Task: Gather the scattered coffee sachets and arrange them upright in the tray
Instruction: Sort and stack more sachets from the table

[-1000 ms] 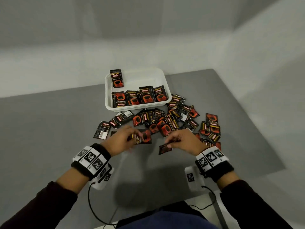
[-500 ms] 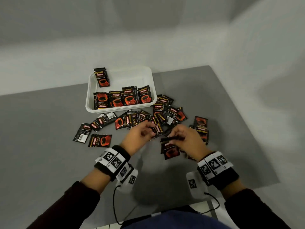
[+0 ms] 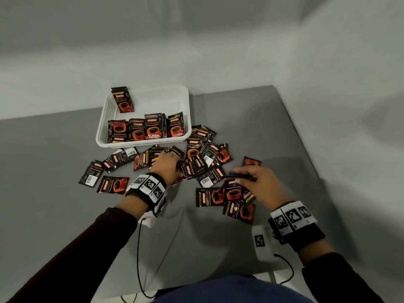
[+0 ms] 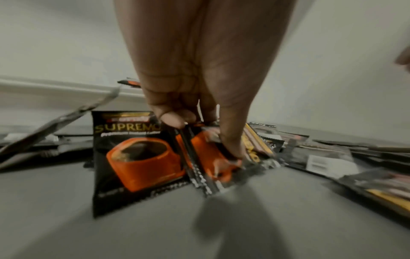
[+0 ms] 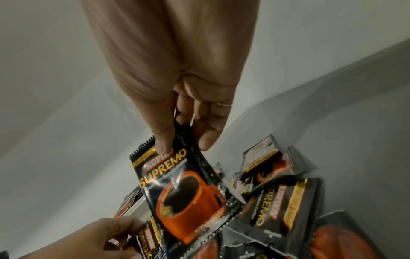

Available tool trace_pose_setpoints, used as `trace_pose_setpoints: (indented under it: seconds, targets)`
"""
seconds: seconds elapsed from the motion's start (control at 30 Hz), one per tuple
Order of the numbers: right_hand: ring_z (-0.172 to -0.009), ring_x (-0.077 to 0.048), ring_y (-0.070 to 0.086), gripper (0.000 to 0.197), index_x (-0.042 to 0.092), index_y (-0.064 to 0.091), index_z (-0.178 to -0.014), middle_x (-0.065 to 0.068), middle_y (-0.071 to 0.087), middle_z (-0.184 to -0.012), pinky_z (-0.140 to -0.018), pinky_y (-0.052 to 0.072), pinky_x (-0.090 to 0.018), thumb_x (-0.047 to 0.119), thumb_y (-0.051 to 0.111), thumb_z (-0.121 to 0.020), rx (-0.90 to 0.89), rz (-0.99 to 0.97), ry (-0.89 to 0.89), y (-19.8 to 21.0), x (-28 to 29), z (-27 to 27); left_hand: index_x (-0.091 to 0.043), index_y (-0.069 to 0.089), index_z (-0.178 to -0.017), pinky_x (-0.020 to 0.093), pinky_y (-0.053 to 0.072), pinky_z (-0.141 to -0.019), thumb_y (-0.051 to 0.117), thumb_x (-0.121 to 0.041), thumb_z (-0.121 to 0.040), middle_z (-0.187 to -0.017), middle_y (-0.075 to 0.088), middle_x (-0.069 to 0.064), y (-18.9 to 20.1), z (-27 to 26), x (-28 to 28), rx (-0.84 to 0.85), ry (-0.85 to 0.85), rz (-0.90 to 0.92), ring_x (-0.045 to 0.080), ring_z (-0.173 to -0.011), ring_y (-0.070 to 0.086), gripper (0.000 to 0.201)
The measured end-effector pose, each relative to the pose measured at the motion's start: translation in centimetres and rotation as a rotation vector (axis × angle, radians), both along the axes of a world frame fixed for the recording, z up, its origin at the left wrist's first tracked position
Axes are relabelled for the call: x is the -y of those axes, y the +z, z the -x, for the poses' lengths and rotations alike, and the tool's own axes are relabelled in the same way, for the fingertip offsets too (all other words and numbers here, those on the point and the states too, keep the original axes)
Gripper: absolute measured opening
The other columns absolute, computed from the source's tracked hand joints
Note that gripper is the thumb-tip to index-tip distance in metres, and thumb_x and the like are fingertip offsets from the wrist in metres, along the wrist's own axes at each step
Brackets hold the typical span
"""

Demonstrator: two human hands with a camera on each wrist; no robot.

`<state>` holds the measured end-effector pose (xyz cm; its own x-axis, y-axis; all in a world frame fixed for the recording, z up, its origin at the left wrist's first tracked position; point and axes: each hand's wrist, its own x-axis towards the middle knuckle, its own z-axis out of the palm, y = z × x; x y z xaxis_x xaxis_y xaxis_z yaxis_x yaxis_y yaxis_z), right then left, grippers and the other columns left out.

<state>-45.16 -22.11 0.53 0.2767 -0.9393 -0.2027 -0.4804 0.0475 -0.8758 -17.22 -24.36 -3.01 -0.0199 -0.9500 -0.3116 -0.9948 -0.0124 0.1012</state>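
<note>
Your left hand (image 3: 167, 166) and right hand (image 3: 258, 184) each pinch some sachets (image 5: 184, 191), so stack them neatly, then stand them in the white tray (image 3: 143, 144).

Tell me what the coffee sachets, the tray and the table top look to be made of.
Coffee sachets: glossy printed film, probably plastic or foil laminate; they show glare, creases and serrated crimped edges.
Tray: white, smooth moulded plastic by the look; rounded rim, even colour, soft sheen.
Table top: matte grey surface with no grain or glare; laminate, paint or a mat, I cannot tell which.
</note>
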Motion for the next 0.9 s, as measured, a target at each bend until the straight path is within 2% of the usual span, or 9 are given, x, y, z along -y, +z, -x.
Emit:
trace_pose_setpoints:
  seconds: [0.17,0.27,0.4,0.47,0.57,0.63,0.7,0.8,0.9]
  targets:
    - [-0.085,0.007,0.060,0.024,0.035,0.065,-0.096,0.020,0.063,-0.094,-0.070,0.046,-0.007,0.013,0.061,-0.087,0.053,0.003,-0.015,0.2,0.2,-1.4,-0.013,0.054,-0.117,0.035,0.042,-0.093,0.053,-0.015,-0.090,-0.112,0.064,0.008,0.7,0.0,-4.0,-0.173,0.096,0.185,0.025,-0.103,0.056,0.027]
    - [-0.091,-0.003,0.059,0.018,0.024,0.061,-0.101,0.012,0.060,-0.100,-0.080,0.047,-0.015,0.011,0.056,-0.090,0.035,0.012,-0.060,0.0,0.6,-3.2,-0.006,0.048,-0.117,0.030,0.043,-0.089,0.050,-0.006,-0.092,-0.108,0.060,0.008,1.7,-0.4,-6.2,-0.639,0.291,0.185,0.025,-0.103,0.057,0.025]
    - [-0.086,0.006,0.051,0.017,0.024,0.055,-0.099,0.015,0.054,-0.095,-0.068,0.039,-0.001,0.010,0.056,-0.090,0.030,0.043,-0.007,0.4,0.3,-6.8,-0.011,0.043,-0.119,0.021,0.045,-0.088,0.046,0.000,-0.093,-0.111,0.055,0.001,3.8,0.9,-8.8,-1.145,0.268,0.093,0.009,-0.104,0.053,0.029]
    - [-0.087,0.004,0.053,0.017,0.023,0.057,-0.098,0.013,0.057,-0.096,-0.070,0.040,0.000,0.008,0.057,-0.089,0.063,0.039,0.042,1.0,-0.4,-9.1,-0.007,0.043,-0.122,0.020,0.044,-0.090,0.048,-0.002,-0.092,-0.112,0.053,0.004,4.1,0.9,-9.4,-1.076,0.182,0.148,0.010,-0.105,0.052,0.031]
    - [-0.085,-0.001,0.058,0.022,0.021,0.061,-0.095,0.009,0.061,-0.093,-0.072,0.048,-0.007,0.001,0.054,-0.088,0.164,0.006,0.099,2.2,-1.8,-12.3,-0.006,0.040,-0.120,0.024,0.046,-0.078,0.050,-0.008,-0.092,-0.101,0.055,0.003,4.0,-0.2,-10.1,-0.926,0.170,0.228,0.010,-0.090,0.055,0.030]
    - [-0.086,-0.002,0.060,0.013,0.019,0.064,-0.098,0.010,0.063,-0.091,-0.077,0.051,-0.014,0.011,0.058,-0.089,0.243,-0.054,0.121,2.8,-2.5,-13.8,-0.005,0.035,-0.118,0.031,0.050,-0.076,0.051,-0.007,-0.091,-0.098,0.055,0.004,3.8,-1.5,-10.8,-0.918,0.215,0.264,0.008,-0.085,0.058,0.031]
    - [-0.087,0.001,0.062,0.019,0.022,0.065,-0.102,0.010,0.066,-0.093,-0.077,0.053,-0.015,0.023,0.066,-0.084,0.308,-0.148,0.161,3.2,-3.1,-14.7,-0.004,0.030,-0.122,0.026,0.051,-0.077,0.051,-0.003,-0.090,-0.100,0.052,0.000,3.4,-2.7,-11.5,-0.948,0.211,0.324,-0.004,-0.086,0.056,0.039]
    - [-0.092,-0.003,0.064,0.041,0.023,0.063,-0.108,0.005,0.067,-0.102,-0.083,0.051,-0.017,0.021,0.079,-0.070,0.147,-0.055,0.229,2.7,-3.8,-15.9,-0.013,0.024,-0.137,0.019,0.049,-0.082,0.050,-0.005,-0.091,-0.109,0.054,-0.004,3.5,-3.8,-12.2,-0.952,0.189,0.281,0.000,-0.093,0.058,0.053]
    - [-0.093,-0.011,0.064,0.032,0.016,0.065,-0.107,0.000,0.068,-0.100,-0.086,0.052,-0.027,0.013,0.073,-0.076,-0.007,0.130,0.188,2.2,-4.3,-16.8,-0.012,0.038,-0.128,0.012,0.049,-0.077,0.049,-0.005,-0.092,-0.105,0.057,0.000,3.5,-3.9,-12.4,-1.013,0.177,0.257,0.003,-0.088,0.060,0.039]
